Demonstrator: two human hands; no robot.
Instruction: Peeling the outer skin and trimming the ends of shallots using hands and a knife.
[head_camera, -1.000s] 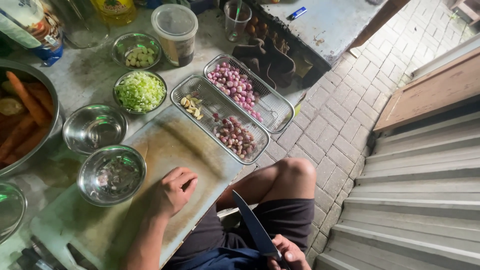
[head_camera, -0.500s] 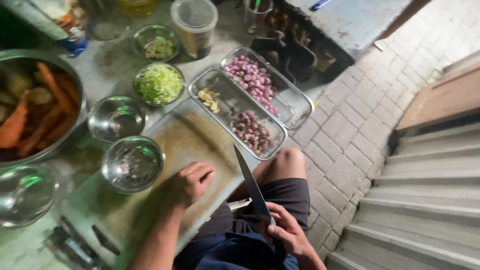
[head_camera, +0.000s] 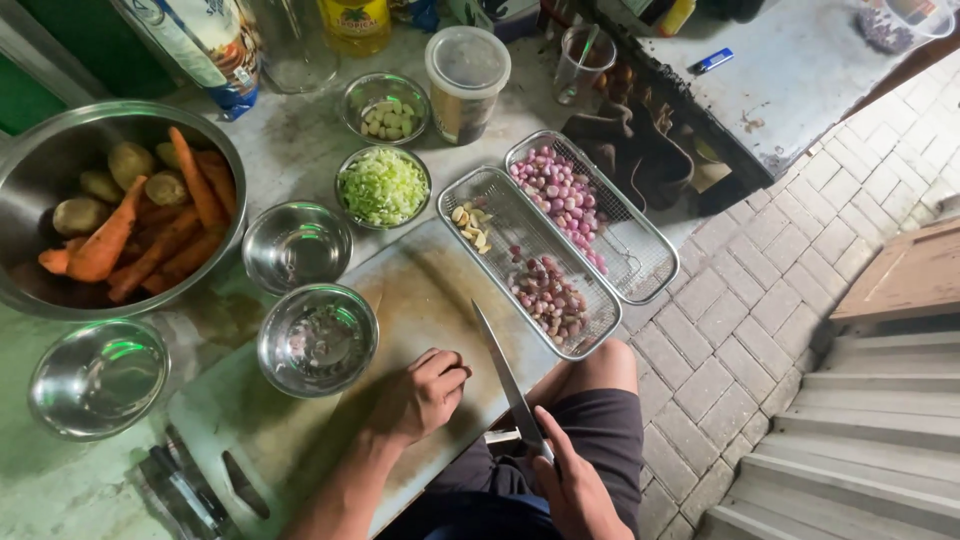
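My right hand (head_camera: 575, 485) grips the handle of a long kitchen knife (head_camera: 505, 378), whose blade points up and away over the cutting board (head_camera: 400, 300). My left hand (head_camera: 420, 395) rests on the near part of the board with its fingers curled; I cannot see anything in it. Just beyond the board lie two metal mesh trays: the nearer tray (head_camera: 600, 335) holds garlic cloves and small shallots, the farther tray (head_camera: 660, 265) holds peeled pink shallots.
A big steel bowl (head_camera: 30, 165) of carrots and potatoes stands at the left. Small steel bowls (head_camera: 318, 338) sit beside the board, one with chopped greens (head_camera: 384, 186), one with garlic (head_camera: 385, 118). A lidded plastic tub (head_camera: 466, 70) stands behind. Brick paving and steps lie to the right.
My right hand has lifted the knife from beside my leg up over the board. My left hand stayed on the board. The view shifted left, showing more of the table.
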